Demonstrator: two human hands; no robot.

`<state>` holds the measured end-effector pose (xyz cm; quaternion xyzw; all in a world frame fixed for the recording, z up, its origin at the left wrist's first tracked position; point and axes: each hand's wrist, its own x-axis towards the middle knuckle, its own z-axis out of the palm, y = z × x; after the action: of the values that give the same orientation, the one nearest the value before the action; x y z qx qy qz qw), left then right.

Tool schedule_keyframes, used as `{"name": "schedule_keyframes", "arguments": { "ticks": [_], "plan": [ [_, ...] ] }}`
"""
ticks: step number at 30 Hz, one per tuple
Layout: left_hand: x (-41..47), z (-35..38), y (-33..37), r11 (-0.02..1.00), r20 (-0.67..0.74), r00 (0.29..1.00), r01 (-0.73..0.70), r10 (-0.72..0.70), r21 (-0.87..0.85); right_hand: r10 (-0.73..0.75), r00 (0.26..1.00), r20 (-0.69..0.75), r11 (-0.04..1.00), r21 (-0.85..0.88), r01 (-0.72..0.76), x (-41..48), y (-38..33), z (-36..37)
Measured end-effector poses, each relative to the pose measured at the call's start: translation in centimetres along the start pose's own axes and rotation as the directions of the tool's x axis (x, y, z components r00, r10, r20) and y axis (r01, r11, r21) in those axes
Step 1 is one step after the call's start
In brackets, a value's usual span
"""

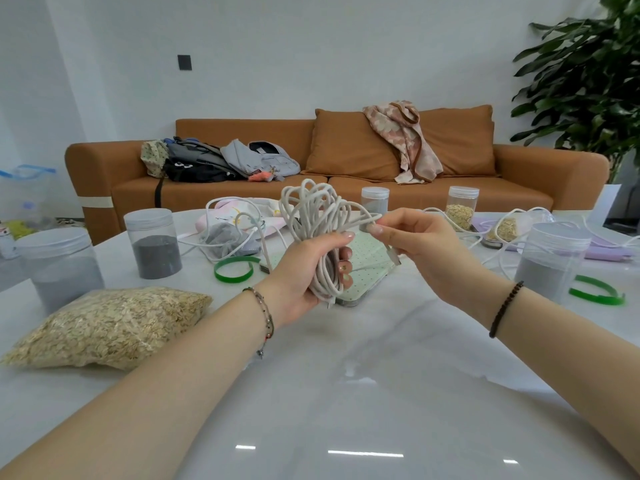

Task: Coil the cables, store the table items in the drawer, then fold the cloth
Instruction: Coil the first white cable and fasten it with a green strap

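Note:
My left hand (pixel 304 271) grips a bundle of coiled white cable (pixel 317 220) held upright above the white table (pixel 346 375). My right hand (pixel 412 244) pinches the cable's loose end near its plug, just right of the bundle. Under the hands lies a green dotted notebook (pixel 367 268). More loose white cable (pixel 239 233) sprawls behind, over a grey pouch (pixel 225 242). A pink and white cloth (pixel 242 209) lies at the back of the table. Another white cable (pixel 502 244) trails on the right.
A bag of oats (pixel 107 327) lies at the left front. Lidded jars with dark powder (pixel 154 242) (pixel 59 268) (pixel 550 261) stand left and right, and an oat jar (pixel 462 206) at the back. Two green bands (pixel 233 270) (pixel 597 291) lie flat. An orange sofa (pixel 346 161) stands behind.

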<state>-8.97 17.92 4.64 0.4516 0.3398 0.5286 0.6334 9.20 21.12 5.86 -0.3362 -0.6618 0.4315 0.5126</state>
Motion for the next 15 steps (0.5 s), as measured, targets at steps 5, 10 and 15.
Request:
{"name": "schedule_keyframes", "arguments": {
  "ticks": [5,10,15],
  "plan": [
    [-0.42,0.18,0.06,0.999,0.054,0.998,0.024,-0.025,0.020,0.029,0.999,0.033,0.993,0.116,-0.033,0.00,-0.11,-0.02],
    [-0.63,0.18,-0.15,0.996,0.099,0.993,0.053,-0.060,0.065,0.027,0.998,0.061,0.989,0.144,-0.036,-0.12,0.13,0.08],
    [-0.43,-0.30,-0.47,0.970,0.155,0.971,0.151,-0.182,0.193,-0.037,0.996,0.077,0.999,-0.023,0.039,-0.09,0.74,0.03]
  ]
}}
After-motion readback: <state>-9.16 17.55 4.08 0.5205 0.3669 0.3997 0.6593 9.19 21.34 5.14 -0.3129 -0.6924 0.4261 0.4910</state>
